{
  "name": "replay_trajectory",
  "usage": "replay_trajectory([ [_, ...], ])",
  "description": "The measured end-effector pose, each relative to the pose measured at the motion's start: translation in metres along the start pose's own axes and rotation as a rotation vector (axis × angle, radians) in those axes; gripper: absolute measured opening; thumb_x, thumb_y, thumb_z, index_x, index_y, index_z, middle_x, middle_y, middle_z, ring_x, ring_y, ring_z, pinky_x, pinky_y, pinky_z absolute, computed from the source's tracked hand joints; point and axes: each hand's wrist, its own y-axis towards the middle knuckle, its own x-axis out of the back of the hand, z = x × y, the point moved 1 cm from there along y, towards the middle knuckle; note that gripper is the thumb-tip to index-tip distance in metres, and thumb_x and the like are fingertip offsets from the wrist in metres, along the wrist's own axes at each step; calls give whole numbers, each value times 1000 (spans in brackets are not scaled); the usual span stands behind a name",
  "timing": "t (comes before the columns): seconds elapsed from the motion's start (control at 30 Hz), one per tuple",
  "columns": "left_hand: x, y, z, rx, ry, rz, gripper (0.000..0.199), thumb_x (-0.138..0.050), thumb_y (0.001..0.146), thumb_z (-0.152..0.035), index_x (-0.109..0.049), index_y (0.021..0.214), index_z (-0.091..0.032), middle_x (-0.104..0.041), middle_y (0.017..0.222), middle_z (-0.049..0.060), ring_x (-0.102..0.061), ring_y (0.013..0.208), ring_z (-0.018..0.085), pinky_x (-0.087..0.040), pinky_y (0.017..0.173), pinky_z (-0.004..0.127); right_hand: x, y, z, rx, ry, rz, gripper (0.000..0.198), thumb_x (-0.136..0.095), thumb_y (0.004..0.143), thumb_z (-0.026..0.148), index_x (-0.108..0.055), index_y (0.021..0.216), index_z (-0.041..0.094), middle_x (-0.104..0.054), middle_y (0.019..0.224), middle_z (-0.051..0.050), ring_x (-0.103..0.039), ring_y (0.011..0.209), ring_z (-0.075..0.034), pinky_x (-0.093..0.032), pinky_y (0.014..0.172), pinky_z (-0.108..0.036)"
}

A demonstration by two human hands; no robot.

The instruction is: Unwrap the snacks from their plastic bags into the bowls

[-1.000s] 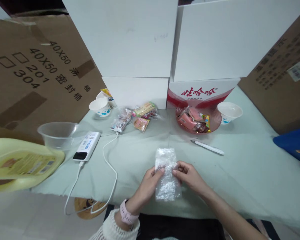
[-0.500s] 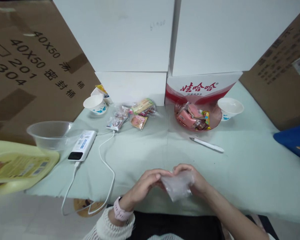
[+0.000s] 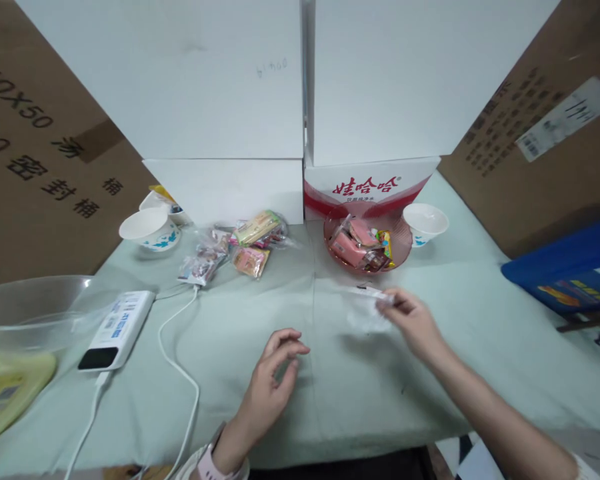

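Observation:
My right hand [image 3: 414,325] pinches a clear plastic bag [image 3: 365,317] by its right edge, just in front of the pink glass bowl. Behind the bag lies a white pen [image 3: 370,291], partly covered by the bag and fingers. Wrapped snacks in pink packets [image 3: 349,248] and a yellow packet fill part of the pink bowl [image 3: 403,244]. My left hand [image 3: 274,377] hovers above the cloth with its fingers loosely curled and apart, holding nothing. Beyond it sit several wrapped snacks [image 3: 253,261] in clear packaging.
White paper bowls stand at left [image 3: 151,229] and right [image 3: 425,223]. A power bank [image 3: 117,331] with white cables [image 3: 194,385] lies left, beside a clear plastic basin [image 3: 30,310]. White boxes [image 3: 225,190] close off the back; a blue package [image 3: 570,267] is at right.
My hands have separated. The right one carried the plastic bag forward to the pen, while the left let go of the bag and moved left. The view has shifted to the right.

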Motion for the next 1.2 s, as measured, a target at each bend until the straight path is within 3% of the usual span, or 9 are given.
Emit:
replay_trajectory([
  [0.13,5,1,10,43,24,-31,22,-44,86,-25,-66,90,-22,-57,108,9,-55,105,21,-44,91,34,79,59,54,542,-493,-735,10,-53,72,30,-47,72,22,-51,73,-2,-49,71,-18,-41,69,-33],
  [0.23,4,0,16,61,37,-39,23,-45,86,-27,-67,90,-23,-58,109,9,-56,105,22,-45,90,34,120,105,80,552,-845,-890,9,-41,78,18,-50,80,18,-54,86,-12,-49,89,-23,-39,81,-37],
  [0.37,4,-2,19,83,37,-42,22,-47,86,-30,-68,90,-24,-61,107,9,-57,104,22,-46,89,33,128,153,69,343,-1154,-649,23,-39,78,13,-57,92,9,-56,102,-21,-49,101,-28,-37,83,-38],
  [0.53,4,-1,14,87,17,2,22,-48,86,-31,-68,90,-24,-64,102,9,-59,100,21,-47,88,31,103,170,24,253,-1228,-291,32,-42,84,34,-63,73,13,-67,80,-15,-60,79,-25,-40,76,-36],
  [0.73,5,-3,1,81,34,61,22,-46,86,-23,-67,94,-22,-63,103,9,-59,101,20,-46,90,31,109,170,23,188,-1244,-177,52,-38,88,47,-61,57,14,-62,57,-13,-63,74,-28,-37,84,-49],
  [0.87,16,0,0,60,112,56,26,-44,82,-14,-64,98,-20,-59,111,9,-56,107,19,-43,95,33,104,151,42,309,-1211,-332,45,-31,91,36,-64,72,11,-66,83,-21,-59,97,-33,-34,88,-55],
  [0.97,33,11,6,68,234,-78,27,-43,80,-11,-63,97,-17,-57,112,11,-55,109,19,-41,97,35,73,118,45,519,-1120,-317,36,-33,90,33,-64,83,16,-66,96,-18,-55,104,-32,-39,89,-51],
  [1.07,58,32,13,93,456,-218,27,-47,79,-10,-61,102,-15,-55,118,12,-52,114,22,-38,101,36,26,75,32,892,-891,-77,23,-44,86,35,-63,86,21,-68,89,-11,-57,100,-30,-44,87,-48],
  [1.2,104,69,22,207,608,-443,50,-57,74,-10,-46,123,-4,-38,137,23,-28,133,33,-21,109,45,-22,28,-6,903,-846,266,19,-47,85,29,-63,93,21,-69,93,-8,-60,95,-25,-48,84,-45],
])
